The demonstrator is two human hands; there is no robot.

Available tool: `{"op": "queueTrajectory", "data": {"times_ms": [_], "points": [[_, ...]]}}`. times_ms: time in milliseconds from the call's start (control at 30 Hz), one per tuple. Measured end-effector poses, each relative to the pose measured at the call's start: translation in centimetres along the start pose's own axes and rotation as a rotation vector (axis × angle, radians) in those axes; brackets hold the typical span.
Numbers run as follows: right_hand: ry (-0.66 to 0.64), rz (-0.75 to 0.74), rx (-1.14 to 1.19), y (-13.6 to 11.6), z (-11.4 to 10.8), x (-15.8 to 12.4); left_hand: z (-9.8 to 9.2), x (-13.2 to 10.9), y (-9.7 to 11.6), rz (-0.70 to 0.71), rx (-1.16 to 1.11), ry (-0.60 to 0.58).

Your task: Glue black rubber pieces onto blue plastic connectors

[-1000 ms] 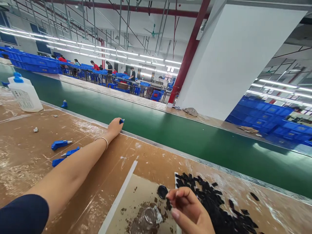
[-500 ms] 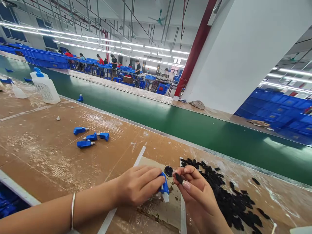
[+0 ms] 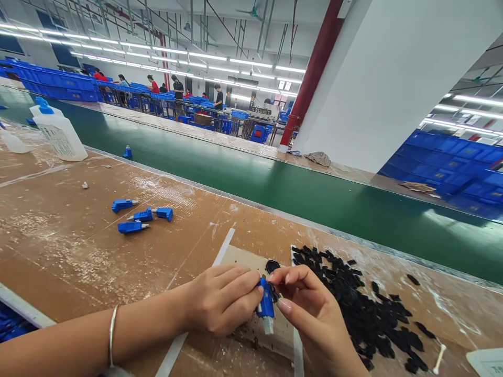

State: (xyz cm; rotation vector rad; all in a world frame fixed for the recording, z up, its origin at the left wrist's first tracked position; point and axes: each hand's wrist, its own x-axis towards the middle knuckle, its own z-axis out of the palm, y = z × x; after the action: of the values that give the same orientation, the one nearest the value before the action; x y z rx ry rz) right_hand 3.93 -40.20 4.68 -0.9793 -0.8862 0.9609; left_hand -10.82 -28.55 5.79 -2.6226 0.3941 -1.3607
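Green belt [image 3: 220, 167] crosses the frame upper left to right; brown worktop [image 3: 165, 256] fills most of the area below. Card [image 3: 243, 255] at lower centre, white strips along its sides, prob. to keep it put & catch mess, as it's smeared brown. Black pile [image 3: 361, 319], lower right, sits just beside the right hand, prob. for short reach. White bottle [image 3: 58, 133], upper left, well apart, prob. so it's out of the way

Left hand [image 3: 226, 298], lower centre, fingers curled round the held blue part [image 3: 266, 298], gripping from its left, prob. so the other side stays free for work. Right hand [image 3: 314, 309] meets it w/ thumb & fingers nearly together, pinching a black piece [image 3: 274, 293] at the part's right side; pressed on or just touching, can't tell

Loose blue parts [image 3: 131, 226], left of centre, lie tips mixed L & R, so order prob. doesn't matter

Held blue part: over the card, bright blue, blocky, longish, w/ pale cloudy tip [image 3: 268, 325] pointing down-frame. Black dish [image 3: 272, 266] just above it, contents unclear. Black piece: small, dark, flattish, partly hidden by fingers
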Motion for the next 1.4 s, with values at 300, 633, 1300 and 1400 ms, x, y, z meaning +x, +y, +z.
{"op": "queueTrajectory", "data": {"times_ms": [300, 633, 1300, 1400], "points": [[-0.048, -0.105, -0.215, -0.1, -0.2, -0.3, 0.0, 0.3, 0.2, -0.007, 0.021, 0.004], [-0.213, -0.633, -0.826, -0.4, -1.0, -0.2, 0.1, -0.3, 0.3, -0.038, 0.027, 0.017], [-0.087, -0.381, -0.4, -1.0, -1.0, -0.8, -0.3, -1.7, -1.3, 0.005, -0.016, 0.119], [0.11, -0.332, -0.285, -1.7, -2.4, 0.0, 0.0, -2.3, -1.6, -0.005, 0.001, 0.146]]}}
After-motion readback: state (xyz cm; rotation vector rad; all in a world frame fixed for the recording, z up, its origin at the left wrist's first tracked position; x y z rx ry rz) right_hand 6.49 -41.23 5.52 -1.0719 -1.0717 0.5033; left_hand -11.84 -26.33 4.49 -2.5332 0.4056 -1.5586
